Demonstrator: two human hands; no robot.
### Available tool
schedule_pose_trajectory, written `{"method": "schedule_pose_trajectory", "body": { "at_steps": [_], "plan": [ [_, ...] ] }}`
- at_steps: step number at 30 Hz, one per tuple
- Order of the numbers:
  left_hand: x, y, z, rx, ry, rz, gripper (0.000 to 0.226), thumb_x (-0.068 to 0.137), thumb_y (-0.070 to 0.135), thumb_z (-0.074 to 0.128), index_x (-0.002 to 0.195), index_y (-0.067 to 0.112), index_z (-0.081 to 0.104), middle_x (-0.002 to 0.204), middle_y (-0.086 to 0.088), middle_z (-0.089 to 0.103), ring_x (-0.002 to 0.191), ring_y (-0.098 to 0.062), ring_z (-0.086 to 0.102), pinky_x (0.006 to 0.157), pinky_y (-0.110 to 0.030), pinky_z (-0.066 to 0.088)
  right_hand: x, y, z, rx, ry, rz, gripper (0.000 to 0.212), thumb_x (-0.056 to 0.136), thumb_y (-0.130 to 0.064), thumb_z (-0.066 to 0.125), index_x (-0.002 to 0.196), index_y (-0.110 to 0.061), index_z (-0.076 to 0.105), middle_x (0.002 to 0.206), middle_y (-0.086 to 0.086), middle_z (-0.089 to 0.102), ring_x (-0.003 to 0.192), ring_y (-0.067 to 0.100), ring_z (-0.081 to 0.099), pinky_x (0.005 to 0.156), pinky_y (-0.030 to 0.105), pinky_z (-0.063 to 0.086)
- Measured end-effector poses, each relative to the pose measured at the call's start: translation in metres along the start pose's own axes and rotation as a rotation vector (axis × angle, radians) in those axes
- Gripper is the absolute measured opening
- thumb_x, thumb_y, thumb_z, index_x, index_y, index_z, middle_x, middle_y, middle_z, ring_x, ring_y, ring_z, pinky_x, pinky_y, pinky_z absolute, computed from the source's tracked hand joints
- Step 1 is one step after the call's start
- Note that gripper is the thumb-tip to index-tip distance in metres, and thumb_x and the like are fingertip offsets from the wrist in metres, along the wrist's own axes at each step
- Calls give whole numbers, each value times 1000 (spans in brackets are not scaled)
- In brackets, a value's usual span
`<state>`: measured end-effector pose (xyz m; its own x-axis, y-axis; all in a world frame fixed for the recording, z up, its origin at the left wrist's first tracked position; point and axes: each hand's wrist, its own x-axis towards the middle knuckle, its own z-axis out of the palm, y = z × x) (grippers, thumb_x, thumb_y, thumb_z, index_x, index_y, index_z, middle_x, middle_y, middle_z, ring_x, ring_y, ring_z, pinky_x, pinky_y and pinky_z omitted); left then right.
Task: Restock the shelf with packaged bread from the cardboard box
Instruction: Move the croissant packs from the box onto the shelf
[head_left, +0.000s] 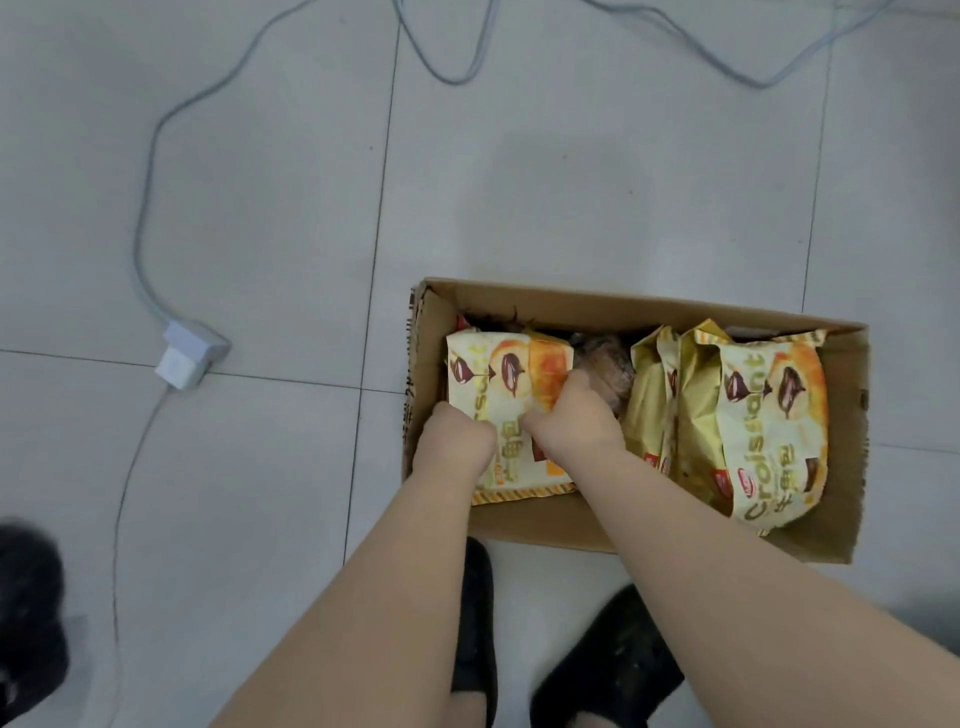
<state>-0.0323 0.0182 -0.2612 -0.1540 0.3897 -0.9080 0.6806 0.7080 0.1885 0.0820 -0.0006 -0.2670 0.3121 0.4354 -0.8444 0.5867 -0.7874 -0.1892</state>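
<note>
Both hands, left hand (457, 441) and right hand (571, 421), clamp their fingers on the yellow plastic croissant packet (498, 384) inside the brown cardboard box (623, 306), its long axis running six to twelve o'clock.

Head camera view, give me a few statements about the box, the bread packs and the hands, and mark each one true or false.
1. Both hands, left hand and right hand, grip the same croissant pack. True.
2. The cardboard box stands on a table. False: it sits on the tiled floor.
3. More croissant packs stand at the box's right end. True.
4. The white power adapter lies inside the box. False: it lies on the floor, left of the box.
</note>
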Motion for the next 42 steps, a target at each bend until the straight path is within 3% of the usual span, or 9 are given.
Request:
{"method": "schedule_pose_trajectory", "body": {
  "at_steps": [10,14,19,23,28,31,34,37,42],
  "plan": [
    [-49,34,-31,-92,171,93,36,86,25,57,119,14,49,119,-10,55,106,-30,57,86,-42,50,-35,-16,-44,400,24,-1,77,76,-35,73,136,-7,35,133,12,45,119,30,50,98,41,46],
    [-114,67,-69,-63,139,253,18,85,17,57,102,21,52,115,-9,58,92,-25,62,70,-33,51,-94,-30,-93,595,52,21,72,74,-32,76,133,-10,40,132,9,47,116,27,52,94,38,47],
    [-241,143,-137,47,238,483,40,84,33,61,124,28,56,129,-3,45,123,-29,42,94,-25,36,-205,-62,-205,941,131,-62,52,79,-17,74,125,-11,49,100,-1,60,88,18,56,77,32,47],
    [-369,214,-200,-204,55,650,24,81,18,67,105,17,67,85,2,66,74,-16,62,64,-24,48,-308,-94,-315,996,300,-201,62,79,-15,74,133,-6,46,77,-11,52,78,16,57,70,30,47],
    [-535,288,-258,-204,-46,900,18,87,16,64,104,19,65,92,-2,70,78,-20,65,67,-26,50,-457,-115,-450,930,584,-370,45,75,-18,76,113,-11,53,86,-5,58,81,16,60,71,30,49],
    [-624,324,-279,-131,-119,1094,18,86,15,66,102,22,66,93,0,72,79,-17,67,70,-26,52,-544,-107,-514,833,823,-431,67,72,-25,77,129,-14,42,123,3,52,103,20,58,81,30,47],
    [-711,350,-290,14,-259,1281,20,86,14,66,100,28,65,92,4,72,79,-15,69,72,-26,54,-632,-84,-566,747,983,-415,82,69,-41,77,137,-19,38,130,2,47,111,20,54,87,37,51],
    [-784,364,-288,200,-382,1407,26,86,14,66,107,29,63,95,5,71,80,-14,68,71,-25,57,-718,-46,-595,681,969,-348,62,70,-45,78,120,-18,55,107,-1,59,91,16,60,68,24,49],
    [-898,354,-260,583,-538,1572,31,88,17,63,117,27,61,101,6,68,87,-10,66,68,-17,55,-826,28,-585,810,768,-312,46,66,-35,83,102,-11,69,97,5,75,91,23,71,88,37,55]
  ]
}}
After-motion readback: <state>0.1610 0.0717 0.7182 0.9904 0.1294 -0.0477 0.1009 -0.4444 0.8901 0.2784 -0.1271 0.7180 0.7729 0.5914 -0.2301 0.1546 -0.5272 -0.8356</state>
